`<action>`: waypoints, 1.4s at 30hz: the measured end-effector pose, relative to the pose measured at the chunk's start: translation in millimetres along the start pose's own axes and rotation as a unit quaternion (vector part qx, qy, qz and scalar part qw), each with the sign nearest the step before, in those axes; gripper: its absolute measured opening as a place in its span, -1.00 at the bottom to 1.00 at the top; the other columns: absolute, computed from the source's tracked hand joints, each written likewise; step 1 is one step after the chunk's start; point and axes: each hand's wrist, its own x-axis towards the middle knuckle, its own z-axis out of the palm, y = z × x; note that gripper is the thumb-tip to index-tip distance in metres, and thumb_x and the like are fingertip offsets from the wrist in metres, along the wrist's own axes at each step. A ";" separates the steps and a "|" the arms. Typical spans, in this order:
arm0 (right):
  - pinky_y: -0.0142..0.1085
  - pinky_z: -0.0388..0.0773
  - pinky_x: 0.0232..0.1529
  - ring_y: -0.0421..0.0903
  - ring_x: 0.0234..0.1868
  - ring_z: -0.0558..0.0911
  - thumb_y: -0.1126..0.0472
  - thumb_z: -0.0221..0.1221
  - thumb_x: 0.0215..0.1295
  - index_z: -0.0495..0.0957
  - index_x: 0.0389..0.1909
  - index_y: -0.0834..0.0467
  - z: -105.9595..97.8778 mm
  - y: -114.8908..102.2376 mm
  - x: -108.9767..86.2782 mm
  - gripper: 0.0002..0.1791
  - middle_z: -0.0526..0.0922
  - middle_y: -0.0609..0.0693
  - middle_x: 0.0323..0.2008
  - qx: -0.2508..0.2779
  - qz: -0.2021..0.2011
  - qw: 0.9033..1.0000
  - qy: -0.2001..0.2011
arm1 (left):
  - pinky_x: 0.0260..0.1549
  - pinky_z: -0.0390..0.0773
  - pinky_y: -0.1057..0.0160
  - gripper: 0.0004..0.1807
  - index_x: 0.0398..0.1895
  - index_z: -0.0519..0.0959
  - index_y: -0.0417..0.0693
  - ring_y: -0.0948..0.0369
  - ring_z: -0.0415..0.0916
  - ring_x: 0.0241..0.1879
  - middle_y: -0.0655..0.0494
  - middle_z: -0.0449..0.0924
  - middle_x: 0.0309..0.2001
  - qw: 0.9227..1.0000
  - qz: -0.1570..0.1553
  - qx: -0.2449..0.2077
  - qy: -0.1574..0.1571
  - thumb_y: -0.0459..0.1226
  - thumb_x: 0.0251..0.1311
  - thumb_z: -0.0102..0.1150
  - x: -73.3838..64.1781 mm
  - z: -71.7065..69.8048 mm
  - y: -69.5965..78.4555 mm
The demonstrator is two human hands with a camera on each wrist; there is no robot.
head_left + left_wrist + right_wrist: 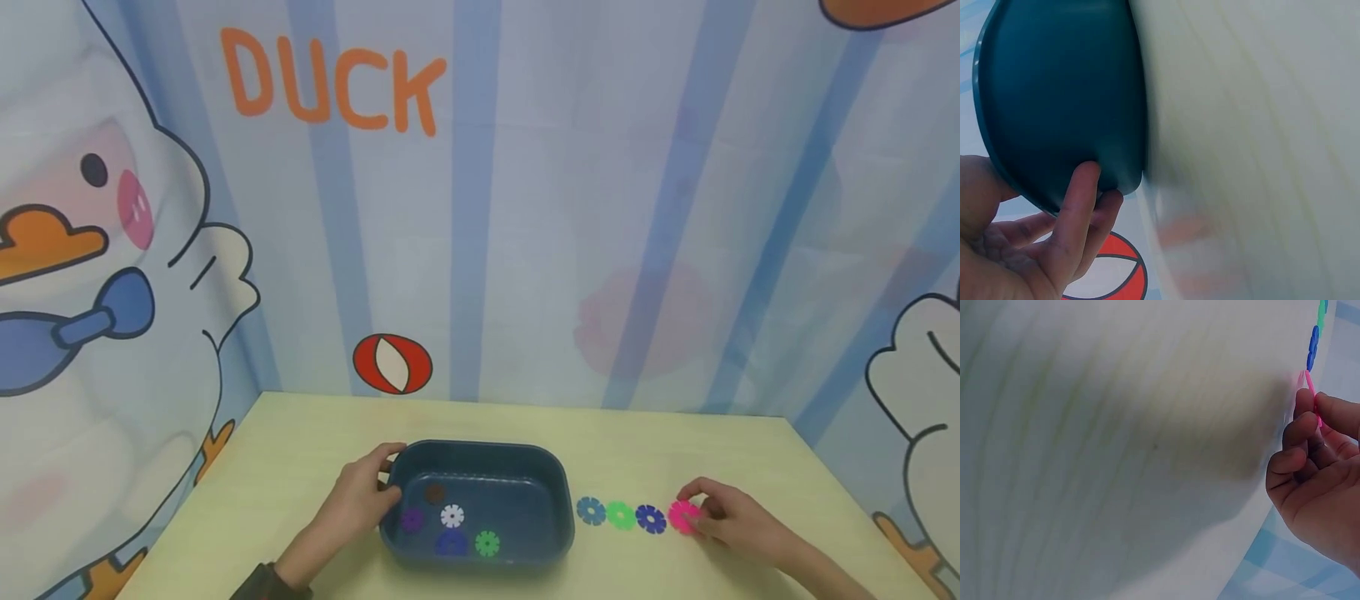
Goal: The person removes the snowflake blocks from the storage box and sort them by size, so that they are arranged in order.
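Observation:
My left hand (358, 498) grips the left end of a dark blue plastic tub (517, 492). In the left wrist view the thumb lies at the rim and the fingers rest against the outer wall. At the table's right, my right hand (731, 521) pinches a pink notched disc (680, 511) between thumb and fingers; the right wrist view shows this disc (1310, 387) tilted off the tabletop. It is at the right end of a row with a grey-blue disc (583, 511), a green disc (612, 516) and a dark blue disc (642, 517).
Inside the tub lie several more discs: a brown disc (435, 494), a purple disc (412, 521), a white disc (446, 517), a blue disc (451, 546) and a green disc (481, 544). The pale yellow table (637, 450) meets a striped duck-print cloth (525, 250) behind.

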 end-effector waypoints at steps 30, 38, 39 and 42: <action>-0.29 0.43 -0.47 -0.13 -0.56 0.43 0.18 0.10 0.61 0.53 0.18 0.38 -7.5 -37.3 12.1 -0.64 0.59 0.12 -0.49 0.000 -0.048 0.999 0.002 | -0.42 0.74 0.17 -0.35 0.40 0.50 -0.20 0.11 0.73 -0.25 -0.22 0.72 0.03 1.000 0.004 0.001 -0.003 -0.54 0.17 0.26 1.5 -0.7 -1.7; -0.29 0.49 -0.43 -0.18 -0.57 0.43 0.20 0.10 0.62 0.55 0.16 0.39 6.5 -59.4 28.3 -0.66 0.59 0.16 -0.50 0.012 -0.090 0.996 -0.021 | -0.40 0.75 0.16 -0.36 0.40 0.50 -0.20 0.11 0.73 -0.24 -0.23 0.71 0.04 1.000 0.003 0.002 -0.005 -0.53 0.18 0.26 1.8 -1.0 -2.4; -0.28 0.49 -0.41 -0.15 -0.57 0.45 0.20 0.09 0.62 0.55 0.16 0.38 8.8 -62.0 30.5 -0.67 0.60 0.16 -0.50 0.014 -0.095 0.995 -0.024 | -0.40 0.75 0.15 -0.36 0.40 0.50 -0.20 0.10 0.73 -0.24 -0.23 0.71 0.04 1.000 0.003 0.003 -0.005 -0.53 0.18 0.26 1.9 -0.9 -2.5; -0.27 0.52 -0.35 -0.04 -0.53 0.50 0.21 0.08 0.63 0.56 0.16 0.36 15.8 -70.2 36.4 -0.69 0.61 0.13 -0.49 0.018 -0.108 0.993 -0.035 | -0.39 0.75 0.14 -0.36 0.39 0.51 -0.19 0.10 0.73 -0.24 -0.22 0.71 0.03 1.000 0.004 0.003 -0.006 -0.53 0.18 0.27 2.2 -0.3 -2.6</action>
